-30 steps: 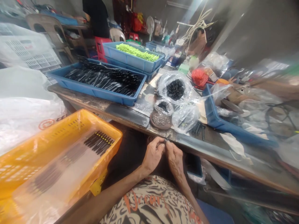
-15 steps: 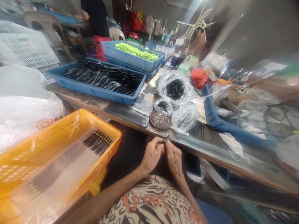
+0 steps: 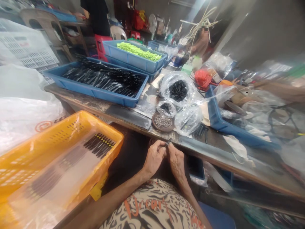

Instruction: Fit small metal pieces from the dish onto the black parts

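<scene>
My left hand [image 3: 154,156] and my right hand [image 3: 175,158] meet at the table's front edge, fingers pinched. Between their fingertips is a small dark piece [image 3: 168,141], mostly covered, its kind too small to tell. Just beyond them stands a round brown dish [image 3: 164,128] of small metal bits. Behind it are a small clear bag [image 3: 175,113] with black pieces and a larger clear bag [image 3: 166,84], also holding black parts. Several black stick-like parts [image 3: 203,133] lie to the right, beside another crumpled clear bag [image 3: 188,122].
At my left an orange basket [image 3: 116,135] holds rows of black sticks with yellow spots. A blue tray [image 3: 90,90] of black parts and a blue tray [image 3: 133,58] of green pieces stand beyond. On the right is a cluttered blue bin [image 3: 219,122]. Two people [image 3: 96,19] are farther back.
Both hands stay together in nearly the same place, still pinching the small dark piece. The view has shifted very slightly; nothing else has visibly moved.
</scene>
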`<action>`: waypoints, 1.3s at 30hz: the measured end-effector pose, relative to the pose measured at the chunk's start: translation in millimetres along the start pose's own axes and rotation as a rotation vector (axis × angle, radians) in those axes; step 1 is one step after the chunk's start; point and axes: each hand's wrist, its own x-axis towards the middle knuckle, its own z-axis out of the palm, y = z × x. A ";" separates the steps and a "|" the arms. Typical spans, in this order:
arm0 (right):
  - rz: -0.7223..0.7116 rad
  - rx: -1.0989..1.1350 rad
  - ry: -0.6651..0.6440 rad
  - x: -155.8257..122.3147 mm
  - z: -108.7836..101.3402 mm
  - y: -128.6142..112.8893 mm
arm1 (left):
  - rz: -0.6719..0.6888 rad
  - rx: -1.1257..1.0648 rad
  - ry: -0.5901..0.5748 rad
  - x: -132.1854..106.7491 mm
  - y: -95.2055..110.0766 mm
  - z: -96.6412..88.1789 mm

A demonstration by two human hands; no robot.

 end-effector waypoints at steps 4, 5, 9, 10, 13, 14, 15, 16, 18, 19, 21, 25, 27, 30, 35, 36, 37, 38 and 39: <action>0.028 0.013 -0.021 0.8 0.4 0.8 | 0.005 0.001 0.008 0.4 -0.7 -0.7; 0.031 0.017 -0.023 1.3 0.7 1.8 | 0.006 0.004 0.008 0.6 -0.8 -0.8; 0.050 0.037 -0.033 2.2 1.7 4.2 | -0.010 -0.016 0.002 1.1 -1.9 -1.2; 0.059 0.044 -0.038 2.1 1.8 3.8 | -0.012 -0.024 0.000 1.2 -2.4 -1.3; 0.097 0.068 -0.045 1.0 1.9 1.3 | -0.002 -0.029 0.006 1.6 -4.9 -2.3; 0.110 0.076 -0.044 0.8 2.1 0.8 | 0.002 -0.029 0.011 1.7 -5.8 -2.7; 0.121 0.082 -0.044 0.8 2.2 0.6 | 0.006 -0.031 0.015 1.8 -6.7 -3.1; 0.128 0.087 -0.047 1.0 2.5 1.0 | 0.008 -0.035 0.019 1.8 -7.5 -3.6; 0.130 0.095 -0.062 1.9 3.2 2.7 | 0.012 -0.040 0.023 1.9 -8.7 -4.3; 0.130 0.096 -0.073 2.4 3.5 3.6 | 0.014 -0.041 0.024 1.9 -9.2 -4.6; 0.139 0.098 -0.081 2.9 4.1 4.6 | 0.017 -0.043 0.027 1.8 -10.0 -4.9; 0.137 0.098 -0.054 1.7 4.0 1.9 | 0.025 -0.043 0.037 1.8 -10.0 -4.3; 0.113 0.091 -0.043 1.1 3.1 0.0 | 0.028 -0.035 0.037 1.8 -8.4 -3.3; 0.070 0.069 -0.032 1.8 1.0 -0.9 | 0.034 -0.026 0.032 2.1 -3.5 -1.4; -0.007 0.004 -0.006 7.2 -1.6 1.2 | 0.047 0.002 0.017 4.2 3.3 1.5; -0.024 -0.018 0.008 8.6 -1.6 1.7 | 0.052 0.009 0.013 5.1 3.7 2.0; -0.042 -0.041 0.020 10.2 -1.4 2.2 | 0.058 0.016 0.010 6.2 3.8 2.3; -0.061 -0.060 0.031 11.9 -1.1 2.7 | 0.066 0.021 0.008 7.5 3.9 2.6; -0.077 -0.077 0.041 13.7 -0.6 3.2 | 0.075 0.026 0.008 8.9 4.2 2.9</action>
